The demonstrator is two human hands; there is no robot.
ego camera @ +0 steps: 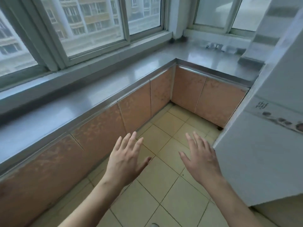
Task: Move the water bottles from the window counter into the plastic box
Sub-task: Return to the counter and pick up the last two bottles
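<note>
I have both hands out in front of me over the floor (164, 185), fingers straight and spread, palms down, holding nothing. The left hand (127, 158) sits at about 7 o'clock of the view's centre, the right hand (200, 158) at about 5 o'clock, well apart from each other.

The bottles (214, 46) are hard to make out: I see only a blurred, pale cluster on the far arm of the bench (101, 94), up at about 1 o'clock from my hands, near the corner under the window (91, 25). I cannot tell how many there are, nor whether they stand or lie, so their long axis is unknown to me. No plastic box shows anywhere in view.

From here the right hand looks the nearer one to that cluster; a white appliance (270, 128) stands at 3 o'clock, close beside that hand. My judgement is that nothing has been picked up yet, and the reach must go forward and up toward 1 o'clock, across the bench corner.
</note>
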